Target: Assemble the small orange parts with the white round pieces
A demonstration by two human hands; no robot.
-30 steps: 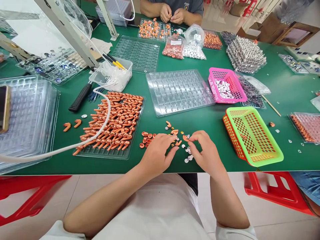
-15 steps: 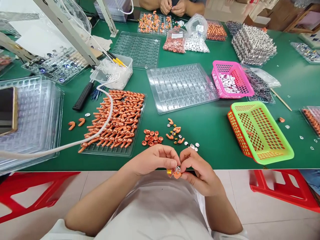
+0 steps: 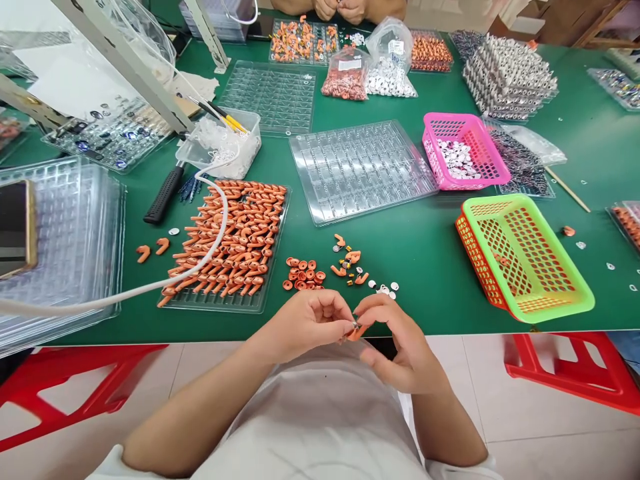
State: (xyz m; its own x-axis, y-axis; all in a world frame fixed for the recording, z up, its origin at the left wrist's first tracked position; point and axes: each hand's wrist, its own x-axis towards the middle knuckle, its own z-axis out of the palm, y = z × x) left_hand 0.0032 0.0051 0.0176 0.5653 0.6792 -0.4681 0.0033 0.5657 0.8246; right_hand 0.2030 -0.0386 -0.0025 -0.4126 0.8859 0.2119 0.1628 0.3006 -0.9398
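Note:
Near the table's front edge, my left hand (image 3: 313, 325) pinches a small orange shell piece (image 3: 356, 333) with a tiny metallic part on it. My right hand (image 3: 397, 343) is beside it, thumb apart from the fingers, with its fingertips at the piece's upper right side. Just beyond my hands lie round orange caps (image 3: 303, 274), small white discs (image 3: 394, 287) and several curved orange shells with gold and dark bits (image 3: 353, 257). To the left, a clear tray (image 3: 240, 303) bears rows of orange stemmed shells (image 3: 235, 240).
A green basket (image 3: 583, 303) stands at the right, with a pink basket (image 3: 434, 160) of white parts behind it. An unfilled clear tray (image 3: 363, 173) lies mid-table. A white cable (image 3: 125, 295) crosses the left side. Across the table are another person's hands (image 3: 340, 8).
My right thumb has moved down and away from the piece, opening that hand. The orange piece has turned and sits slightly higher; the gold bit beside it no longer shows clearly.

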